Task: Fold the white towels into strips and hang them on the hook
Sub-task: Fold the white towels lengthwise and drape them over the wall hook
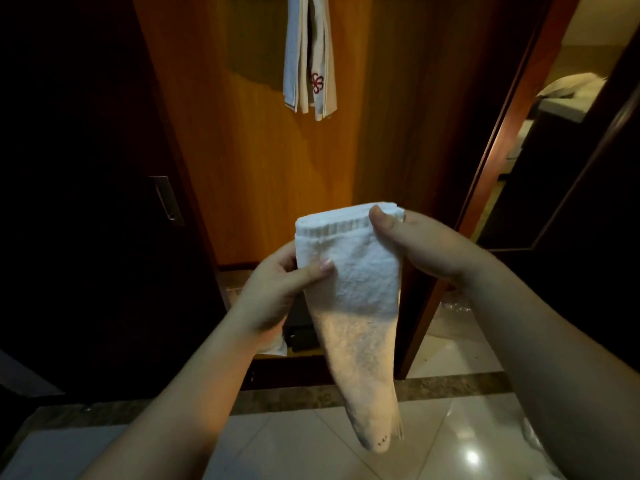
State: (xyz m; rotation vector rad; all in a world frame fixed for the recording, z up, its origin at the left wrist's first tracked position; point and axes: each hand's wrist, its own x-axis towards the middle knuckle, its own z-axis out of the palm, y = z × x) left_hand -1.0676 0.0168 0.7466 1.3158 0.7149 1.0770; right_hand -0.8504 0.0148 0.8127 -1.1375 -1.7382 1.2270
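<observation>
Head view, left hand (277,289) and right hand (415,244) pinching folded white towel (356,299), glossy tiled floor (450,427), wooden door (263,161).

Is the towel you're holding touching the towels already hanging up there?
Apart. The head view shows the held towel well below the hanging towels, with bare wooden panel between them.

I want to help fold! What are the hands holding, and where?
A folded white towel: right hand pinches its top corner, left hand its left edge.
</observation>
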